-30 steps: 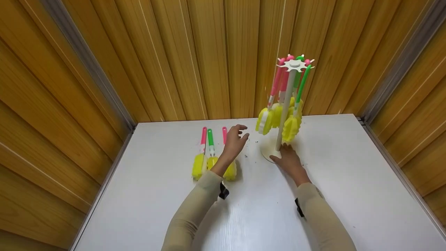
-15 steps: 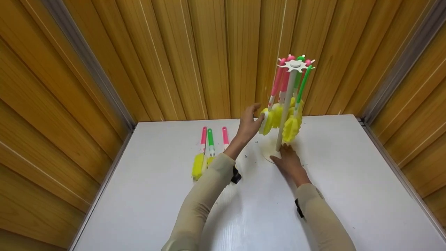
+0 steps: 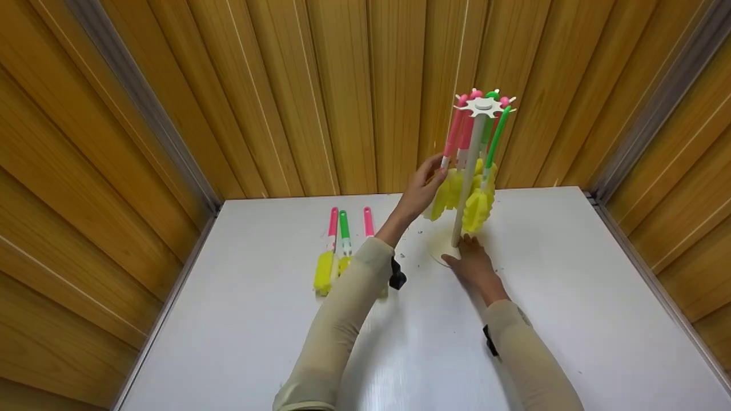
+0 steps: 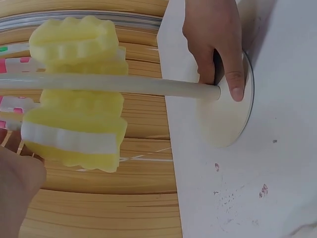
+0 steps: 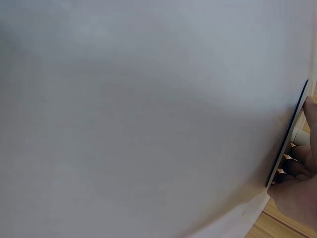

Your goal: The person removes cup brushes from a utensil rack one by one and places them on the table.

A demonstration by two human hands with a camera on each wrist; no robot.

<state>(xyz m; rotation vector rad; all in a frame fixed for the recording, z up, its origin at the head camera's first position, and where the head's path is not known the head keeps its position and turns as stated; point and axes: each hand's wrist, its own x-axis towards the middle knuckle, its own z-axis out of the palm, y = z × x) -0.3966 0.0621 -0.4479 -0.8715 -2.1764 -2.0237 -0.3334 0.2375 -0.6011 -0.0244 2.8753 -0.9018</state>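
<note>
Head view: left hand (image 3: 421, 191) has moved up to pinch the leftmost pink brush (image 3: 453, 136) hanging on the stand (image 3: 468, 182), apparently steadying it; right hand (image 3: 475, 265), fingers spread, rests on the base (image 3: 438, 248)

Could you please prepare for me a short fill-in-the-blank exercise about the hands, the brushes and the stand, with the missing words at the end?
1. The hand resting on the base of the stand is the ____ one.
2. The left hand touches a hanging brush whose handle is ____.
3. On the table, the handle between the two pink handles is ____.
4. The sponge heads hanging from the stand are mostly ____.

Missing words: right; pink; green; yellow.
</note>
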